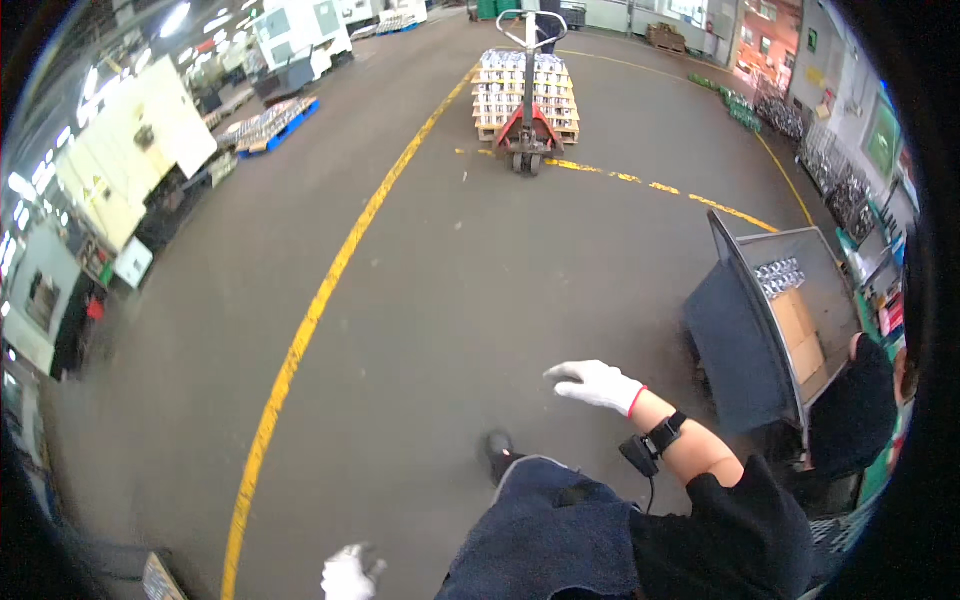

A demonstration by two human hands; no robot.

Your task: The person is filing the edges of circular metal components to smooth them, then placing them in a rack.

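Note:
My right hand [597,386], in a white knit glove with a red cuff, hangs over the grey floor with its fingers loosely stretched and nothing in it. A black strap with a small device [650,446] sits on that forearm, a cable running down from it. At the lower edge my left hand [348,574], also in a white glove, is partly cut off; its fingers are a little apart and no object shows in them. The nearest thing to my right hand is a dark grey wheeled bin [735,345] holding shiny metal parts [780,276] and cardboard [797,325].
A red pallet jack [528,132] stands ahead with stacked metal parts [490,97] behind it; someone's dark legs [549,30] show beyond. Another person's black sleeve [855,415] is beside the bin. A yellow floor line [320,300] runs along my left, past machines [135,150] and a blue pallet [285,128].

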